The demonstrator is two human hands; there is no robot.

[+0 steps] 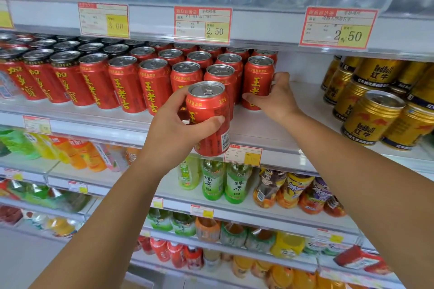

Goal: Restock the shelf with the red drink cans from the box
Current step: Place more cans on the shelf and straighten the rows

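Observation:
My left hand (173, 129) grips a red drink can (209, 110) upright, in front of the shelf edge and just below the front row. My right hand (277, 96) is wrapped around the rightmost red can (257, 80) standing on the white shelf (270, 131). Several rows of matching red cans (152, 84) with yellow lettering fill the shelf to the left. The box is not in view.
Gold energy drink cans (373, 115) stand on the same shelf at the right, with a bare gap between them and the red cans. Price tags (202, 24) hang from the shelf above. Bottled teas (223, 180) and juices fill the lower shelves.

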